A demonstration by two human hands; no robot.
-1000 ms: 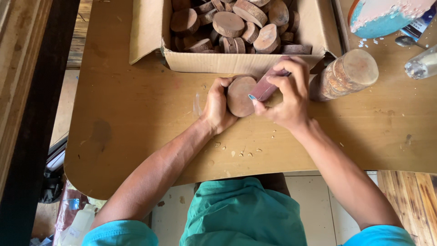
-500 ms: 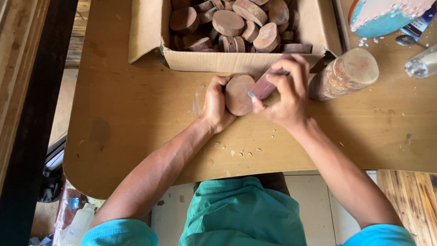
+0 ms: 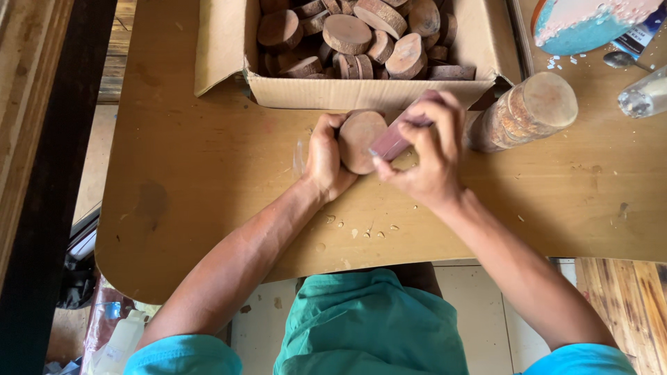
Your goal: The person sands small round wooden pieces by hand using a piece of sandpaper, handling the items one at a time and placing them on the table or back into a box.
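- Head view, looking down on a wooden table point(image 3: 208, 180) with both bare forearms reaching in from below.
- Left hand point(image 3: 325, 161): fingers curled around the left edge of a round wood slice point(image 3: 358, 139), holding it on edge just above the tabletop.
- Right hand point(image 3: 425, 149): closed on a small reddish sanding block point(image 3: 390, 142), whose end lies against the flat face of the wood slice.
- Cardboard box point(image 3: 361, 94): open, directly behind the hands, filled with many similar wood slices.
- Short log point(image 3: 528, 111): lies on its side just right of the right hand, cut end facing the camera.
- Pale specks and crumbs point(image 3: 361, 231): scattered on the table in front of the hands.
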